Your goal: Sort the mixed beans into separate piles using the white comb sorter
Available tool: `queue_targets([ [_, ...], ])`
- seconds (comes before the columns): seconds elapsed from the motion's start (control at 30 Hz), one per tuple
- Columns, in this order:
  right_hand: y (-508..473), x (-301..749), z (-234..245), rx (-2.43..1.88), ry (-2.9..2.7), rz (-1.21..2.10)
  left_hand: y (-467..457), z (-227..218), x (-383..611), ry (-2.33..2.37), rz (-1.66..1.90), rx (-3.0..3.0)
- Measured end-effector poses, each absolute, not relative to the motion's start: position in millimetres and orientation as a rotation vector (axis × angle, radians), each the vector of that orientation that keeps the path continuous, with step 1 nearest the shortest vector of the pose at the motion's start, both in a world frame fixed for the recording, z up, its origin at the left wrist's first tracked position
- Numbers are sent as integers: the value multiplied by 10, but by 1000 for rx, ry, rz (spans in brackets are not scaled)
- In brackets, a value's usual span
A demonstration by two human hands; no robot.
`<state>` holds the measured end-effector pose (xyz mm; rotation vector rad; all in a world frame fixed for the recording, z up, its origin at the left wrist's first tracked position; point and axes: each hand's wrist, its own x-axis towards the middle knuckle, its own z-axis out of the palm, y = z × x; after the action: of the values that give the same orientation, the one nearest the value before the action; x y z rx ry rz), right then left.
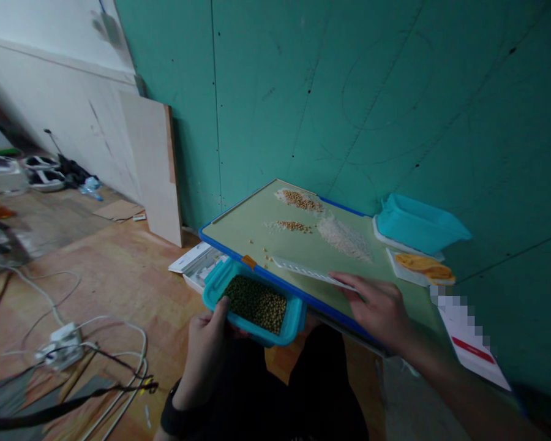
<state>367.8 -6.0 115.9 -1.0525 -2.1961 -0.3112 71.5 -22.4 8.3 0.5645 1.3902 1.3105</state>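
Note:
My left hand [205,349] grips the near side of a teal container [255,301] filled with green beans, held just below the blue front edge of a pale green board [239,223]. My right hand [377,304] is closed on a flat white scraper [303,270] that lies across the board near that edge. On the board sit two small heaps of yellow beans [299,200] and a streak of white rice [344,237]. A few loose beans lie by the scraper's left end.
An empty teal container [417,223] and a white tray with orange pieces [425,266] stand at the board's right. A white box [193,263] lies on the wooden floor. Cables and a power strip [62,346] sprawl at lower left. A teal wall rises behind.

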Motion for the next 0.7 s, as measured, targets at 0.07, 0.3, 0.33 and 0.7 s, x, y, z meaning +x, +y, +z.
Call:
queue_targets([
  [0.07, -132, 3767, 1184, -1168, -2130, -445, -264, 26, 718, 1432, 1309, 586],
  [0.3, -663, 3920, 1376, -1179, -2219, -831, -359, 21, 826, 1380, 1227, 628],
  [0.33, -739, 3883, 1409, -1143, -2253, -830, -360, 68, 848, 1372, 1221, 622],
  [0.7, -713, 3298, 1358, -983, -2242, -401, -334, 194, 842, 1427, 1191, 576],
])
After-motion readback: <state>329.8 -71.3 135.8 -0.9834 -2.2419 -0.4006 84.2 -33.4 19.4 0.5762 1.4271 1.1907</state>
